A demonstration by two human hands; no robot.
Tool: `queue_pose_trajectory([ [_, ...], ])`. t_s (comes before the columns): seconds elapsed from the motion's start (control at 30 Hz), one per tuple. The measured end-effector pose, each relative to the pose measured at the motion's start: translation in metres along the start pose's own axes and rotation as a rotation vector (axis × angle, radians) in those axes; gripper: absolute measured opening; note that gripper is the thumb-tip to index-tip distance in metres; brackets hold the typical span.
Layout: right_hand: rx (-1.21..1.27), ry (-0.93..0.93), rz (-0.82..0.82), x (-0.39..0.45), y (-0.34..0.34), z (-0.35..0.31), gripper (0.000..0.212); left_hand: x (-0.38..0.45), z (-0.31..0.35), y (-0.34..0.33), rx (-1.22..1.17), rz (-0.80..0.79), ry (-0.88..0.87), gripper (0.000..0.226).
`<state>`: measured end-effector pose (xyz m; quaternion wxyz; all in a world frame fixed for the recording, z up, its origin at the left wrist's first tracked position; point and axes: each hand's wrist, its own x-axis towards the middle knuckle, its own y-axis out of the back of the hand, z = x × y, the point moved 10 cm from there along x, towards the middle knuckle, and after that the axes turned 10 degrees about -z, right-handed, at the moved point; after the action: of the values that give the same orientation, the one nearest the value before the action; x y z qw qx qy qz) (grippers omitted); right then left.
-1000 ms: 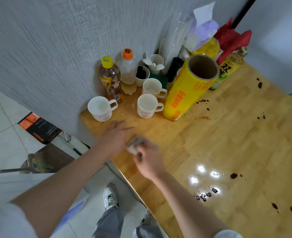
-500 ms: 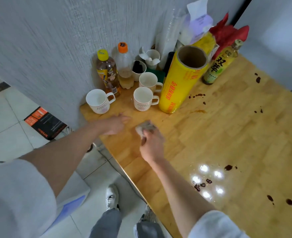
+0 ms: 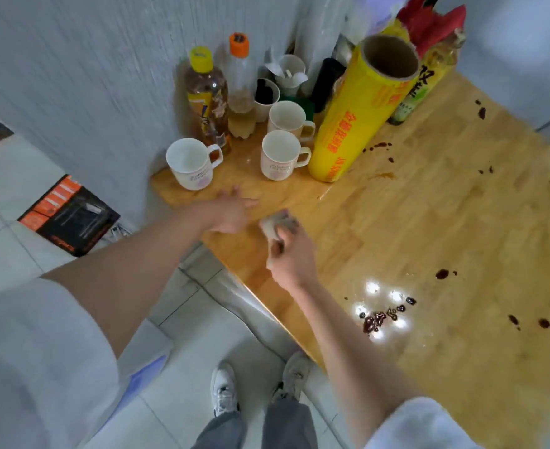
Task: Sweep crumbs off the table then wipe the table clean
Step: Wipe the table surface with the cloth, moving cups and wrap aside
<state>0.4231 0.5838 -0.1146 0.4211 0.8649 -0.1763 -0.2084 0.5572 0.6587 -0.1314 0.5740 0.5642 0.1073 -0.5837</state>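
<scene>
My right hand (image 3: 291,254) grips a crumpled stained tissue wad (image 3: 275,225) and presses it on the wooden table (image 3: 429,222) near its left edge. My left hand (image 3: 231,212) lies flat on the table just left of the wad, fingers spread. Dark red-brown spots dot the wood: a cluster (image 3: 380,317) near the light glare, one spot (image 3: 442,273) further right, several (image 3: 539,322) at the right edge and a smear (image 3: 378,145) by the yellow roll.
At the table's back corner stand three white mugs (image 3: 280,153), two bottles (image 3: 207,95), a yellow cling-film roll (image 3: 357,121), a green bottle (image 3: 422,85) and cups. The table's edge (image 3: 267,306) drops to tiled floor with my shoes (image 3: 225,390). A black-orange box (image 3: 69,215) lies on the floor.
My right hand pushed the wad a little farther up the table, away from me. My left hand stayed flat beside it. The camera shifted slightly.
</scene>
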Motion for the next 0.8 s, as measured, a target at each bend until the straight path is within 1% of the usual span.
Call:
queue_pose_trajectory([
  [0.03,-0.004,0.104,-0.103,-0.015,-0.025,-0.029,0.023,0.000,-0.002,0.000,-0.009,0.030,0.005,0.056],
  [0.07,-0.005,0.178,-0.156,-0.026,-0.035,-0.041,0.028,0.000,-0.003,0.000,-0.010,0.047,0.015,0.057],
  [0.1,0.031,0.211,-0.169,-0.035,-0.029,-0.039,0.028,0.002,-0.003,-0.003,0.014,0.042,0.022,0.058],
  [0.13,0.094,0.174,-0.173,-0.043,-0.012,-0.023,0.027,0.004,-0.002,-0.009,0.073,0.018,0.026,0.061],
  [0.17,0.145,0.106,-0.186,-0.051,0.007,0.004,0.027,0.005,0.000,-0.015,0.141,-0.012,0.028,0.065],
  [0.2,0.158,-0.001,-0.174,-0.062,0.032,0.037,0.033,0.006,0.002,-0.020,0.184,-0.025,0.029,0.071],
  [0.23,0.205,-0.147,-0.136,-0.073,0.056,0.077,0.034,0.005,0.002,-0.023,0.199,-0.014,0.036,0.075],
  [0.3,0.300,-0.528,0.047,-0.095,0.103,0.162,0.031,0.003,0.003,-0.024,0.216,0.043,0.041,0.078],
  [0.33,0.322,-0.677,0.123,-0.103,0.112,0.191,0.032,0.003,0.004,-0.026,0.218,0.062,0.047,0.076],
  [0.37,0.299,-0.692,0.161,-0.101,0.113,0.200,0.030,0.003,0.004,-0.026,0.216,0.071,0.051,0.073],
  [0.43,0.164,-0.477,0.149,-0.077,0.093,0.163,0.023,0.004,0.006,-0.027,0.199,0.084,0.066,0.068],
  [0.47,0.122,-0.330,0.102,-0.066,0.066,0.133,0.024,0.003,0.005,-0.027,0.198,0.086,0.074,0.067],
  [0.53,0.088,-0.022,-0.131,-0.068,0.007,0.060,0.026,0.000,0.008,-0.029,0.208,0.085,0.109,0.069],
  [0.57,0.051,0.099,-0.237,-0.081,-0.011,0.032,0.026,-0.002,0.011,-0.030,0.208,0.089,0.134,0.070],
  [0.6,0.000,0.168,-0.306,-0.093,-0.015,0.022,0.026,-0.005,0.014,-0.030,0.199,0.108,0.146,0.070],
  [0.63,-0.012,0.189,-0.329,-0.102,-0.006,0.031,0.026,-0.006,0.024,-0.032,0.203,0.135,0.133,0.070],
  [0.67,0.012,0.163,-0.301,-0.105,0.014,0.050,0.029,-0.008,0.035,-0.034,0.210,0.153,0.094,0.069],
  [0.7,0.085,0.095,-0.228,-0.107,0.043,0.075,0.032,-0.009,0.047,-0.042,0.215,0.150,0.052,0.069],
  [0.73,0.149,-0.042,-0.117,-0.108,0.076,0.109,0.036,-0.011,0.057,-0.050,0.220,0.134,0.026,0.069],
  [0.77,0.154,-0.219,0.025,-0.111,0.108,0.151,0.036,-0.011,0.066,-0.059,0.228,0.111,0.029,0.069],
  [0.8,0.186,-0.464,0.137,-0.120,0.128,0.191,0.033,-0.012,0.072,-0.067,0.240,0.084,0.050,0.071],
])
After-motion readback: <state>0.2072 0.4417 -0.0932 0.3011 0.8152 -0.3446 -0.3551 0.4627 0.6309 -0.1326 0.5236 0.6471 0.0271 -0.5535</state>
